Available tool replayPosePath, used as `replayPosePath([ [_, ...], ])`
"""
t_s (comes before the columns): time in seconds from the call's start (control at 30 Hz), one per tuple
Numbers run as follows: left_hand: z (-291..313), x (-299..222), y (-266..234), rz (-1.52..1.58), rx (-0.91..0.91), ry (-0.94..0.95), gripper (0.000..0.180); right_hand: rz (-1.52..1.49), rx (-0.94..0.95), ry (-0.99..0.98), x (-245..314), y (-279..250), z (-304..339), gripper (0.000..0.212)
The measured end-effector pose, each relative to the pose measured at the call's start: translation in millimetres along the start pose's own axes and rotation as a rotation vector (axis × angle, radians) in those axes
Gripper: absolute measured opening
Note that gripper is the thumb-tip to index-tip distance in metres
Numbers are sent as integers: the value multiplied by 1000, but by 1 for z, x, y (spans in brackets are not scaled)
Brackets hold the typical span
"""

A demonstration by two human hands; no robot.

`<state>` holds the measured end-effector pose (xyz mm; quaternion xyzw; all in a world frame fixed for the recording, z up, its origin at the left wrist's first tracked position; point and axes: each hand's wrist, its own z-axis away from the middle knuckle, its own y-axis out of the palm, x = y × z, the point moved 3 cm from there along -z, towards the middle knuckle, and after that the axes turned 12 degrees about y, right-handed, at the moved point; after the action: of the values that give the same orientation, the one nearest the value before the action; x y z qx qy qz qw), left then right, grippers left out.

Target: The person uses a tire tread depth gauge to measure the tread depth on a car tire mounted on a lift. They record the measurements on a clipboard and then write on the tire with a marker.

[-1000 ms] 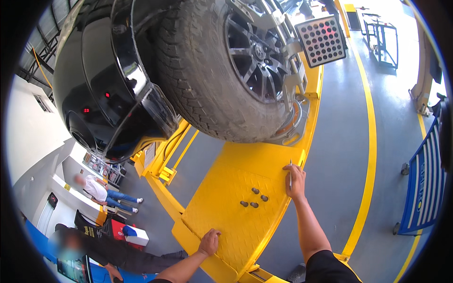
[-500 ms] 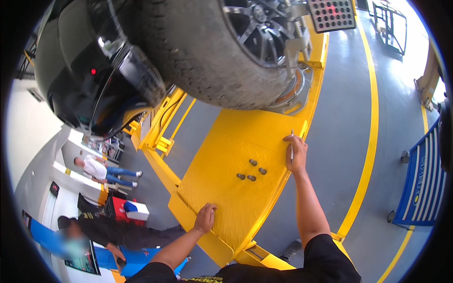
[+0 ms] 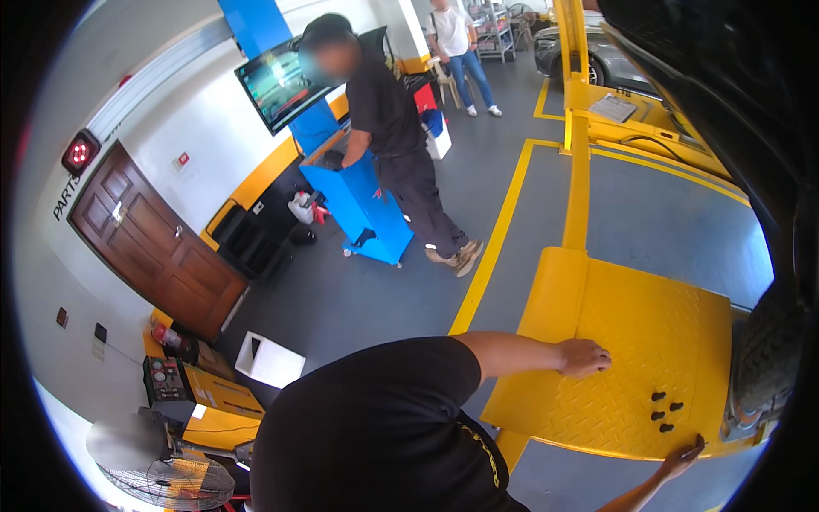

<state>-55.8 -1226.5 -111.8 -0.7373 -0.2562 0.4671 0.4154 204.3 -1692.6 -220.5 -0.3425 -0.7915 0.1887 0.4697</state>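
My left hand [image 3: 585, 358], fingers curled into a loose fist, rests on the yellow tread-plate ramp [image 3: 631, 316] with nothing visible in it. At the ramp's near right edge is my right hand [image 3: 680, 459], fingers closed. The slim silver pen-like tool it held half a second ago is hidden from this angle. Several dark lug bolts [image 3: 665, 416] stand in a small group on the plate, just beyond my right hand. A car tyre [image 3: 763, 358] sits at the ramp's right end, partly cut off by dark bodywork.
Beyond the ramp a co-worker [image 3: 397, 145] stands at a blue cabinet [image 3: 363, 209] beside a screen [image 3: 281, 81]. Another person [image 3: 465, 55] stands farther back. A yellow lift rail [image 3: 577, 188] runs away from the ramp. A fan [image 3: 166, 482] and a white box [image 3: 269, 358] are at lower left.
My view has swung far to the left, bringing the co-worker, door and fan into sight. Both hands remain near their spots on the ramp; the bolts have not visibly moved.
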Motion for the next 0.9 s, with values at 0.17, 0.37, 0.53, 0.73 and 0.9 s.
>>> replayPosePath([
  [0.17,6,0,12,13,-60,2,11,-5,181,1,-10,-28,-17,38],
  [0.37,24,2,-20,442,-566,-4,10,25,10,-5,83,-95,-5,37],
  [0.53,135,31,-72,867,-383,-130,18,-4,-49,10,195,-115,31,38],
  [0.73,288,24,-251,1322,113,256,28,-215,177,103,363,-62,124,39],
  [0.9,309,-12,-400,1522,324,992,48,-339,257,364,547,58,151,33],
])
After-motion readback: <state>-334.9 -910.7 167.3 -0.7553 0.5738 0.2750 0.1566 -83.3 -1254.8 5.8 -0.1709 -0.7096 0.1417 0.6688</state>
